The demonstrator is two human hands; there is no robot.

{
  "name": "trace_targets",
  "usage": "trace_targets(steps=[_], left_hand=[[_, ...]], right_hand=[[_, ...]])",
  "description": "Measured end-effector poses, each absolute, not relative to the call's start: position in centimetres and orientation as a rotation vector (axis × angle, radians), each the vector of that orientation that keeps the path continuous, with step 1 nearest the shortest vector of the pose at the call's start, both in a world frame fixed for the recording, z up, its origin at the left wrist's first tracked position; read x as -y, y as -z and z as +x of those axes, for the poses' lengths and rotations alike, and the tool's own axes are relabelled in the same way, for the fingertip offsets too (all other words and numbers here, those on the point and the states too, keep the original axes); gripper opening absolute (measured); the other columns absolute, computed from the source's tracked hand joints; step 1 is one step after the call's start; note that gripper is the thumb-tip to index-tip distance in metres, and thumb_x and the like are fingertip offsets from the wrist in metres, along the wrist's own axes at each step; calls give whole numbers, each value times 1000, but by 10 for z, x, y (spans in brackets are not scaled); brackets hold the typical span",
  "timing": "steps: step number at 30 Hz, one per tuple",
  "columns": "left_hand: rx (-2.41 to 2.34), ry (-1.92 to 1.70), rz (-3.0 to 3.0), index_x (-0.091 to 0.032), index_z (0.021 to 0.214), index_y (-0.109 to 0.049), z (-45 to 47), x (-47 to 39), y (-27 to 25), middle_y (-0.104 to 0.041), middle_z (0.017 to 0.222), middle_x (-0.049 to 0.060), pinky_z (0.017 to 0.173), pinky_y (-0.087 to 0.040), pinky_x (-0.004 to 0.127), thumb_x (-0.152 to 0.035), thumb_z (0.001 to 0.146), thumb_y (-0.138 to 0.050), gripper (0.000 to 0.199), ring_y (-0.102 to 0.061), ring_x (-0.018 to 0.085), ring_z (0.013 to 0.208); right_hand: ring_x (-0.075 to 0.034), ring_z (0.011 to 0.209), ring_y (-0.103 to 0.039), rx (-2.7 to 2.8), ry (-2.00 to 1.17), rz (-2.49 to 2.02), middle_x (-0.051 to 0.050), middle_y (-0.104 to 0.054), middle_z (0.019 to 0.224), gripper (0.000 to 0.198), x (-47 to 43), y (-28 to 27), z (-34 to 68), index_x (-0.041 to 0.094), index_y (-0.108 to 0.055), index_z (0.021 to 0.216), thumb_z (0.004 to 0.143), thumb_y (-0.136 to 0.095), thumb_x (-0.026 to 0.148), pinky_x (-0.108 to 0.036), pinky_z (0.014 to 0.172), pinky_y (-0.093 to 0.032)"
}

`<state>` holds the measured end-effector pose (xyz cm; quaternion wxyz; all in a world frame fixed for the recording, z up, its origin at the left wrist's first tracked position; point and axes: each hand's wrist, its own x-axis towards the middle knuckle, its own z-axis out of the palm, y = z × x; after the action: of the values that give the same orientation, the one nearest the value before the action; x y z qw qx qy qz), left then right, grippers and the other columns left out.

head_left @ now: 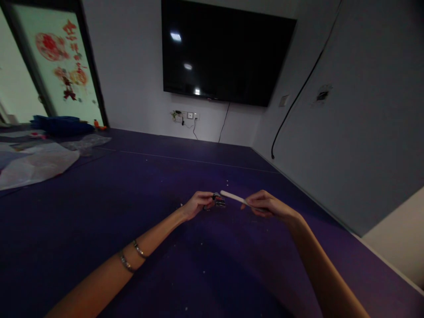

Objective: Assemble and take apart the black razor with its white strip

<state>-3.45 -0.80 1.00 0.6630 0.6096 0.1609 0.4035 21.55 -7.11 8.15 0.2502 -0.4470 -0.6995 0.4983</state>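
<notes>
Dark module (220,202) — probably light, fragile; best edge-held; pinched in left hand (196,205) — white stick (232,196) clasped in right hand (269,206).

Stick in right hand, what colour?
The stick is whitish, best seen in the head view.

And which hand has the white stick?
The right hand. It grips the white stick by one end, while the left hand holds a small dark thing instead.
</notes>
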Motion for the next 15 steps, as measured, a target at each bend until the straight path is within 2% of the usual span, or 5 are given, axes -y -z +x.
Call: trace_targets(steps=[5, 9, 15], left_hand=[[-350, -916, 1384, -11, 87, -70, -33, 10, -11, -47, 59, 1, 55, -24, 24, -24, 69, -59, 24, -36, 9, 55], [-345, -921, 1401, -11, 87, -70, -34, 11, -12, -48, 60, 1, 56, -24, 24, -24, 69, -60, 24, -37, 9, 56], [-376, -942, 1335, -11, 89, -67, -31, 10, -10, -44, 57, -1, 53, -26, 23, -29, 72, -61, 25, -38, 8, 53]], right_hand=[[-3, 32, -26, 1962, -1420, -1220, 6, -40, 41, 32, 72, -81, 213, 10, -68, 87, 79, -53, 36, -19, 33, -14], [-2, 31, -25, 1889, -1325, -1213, 7, -39, 41, 32, 71, -82, 210, 10, -67, 86, 80, -52, 38, -18, 32, -15], [-3, 33, -29, 2029, -1507, -1228, 6, -42, 42, 33, 75, -83, 210, 9, -68, 90, 78, -55, 37, -18, 32, -16]])
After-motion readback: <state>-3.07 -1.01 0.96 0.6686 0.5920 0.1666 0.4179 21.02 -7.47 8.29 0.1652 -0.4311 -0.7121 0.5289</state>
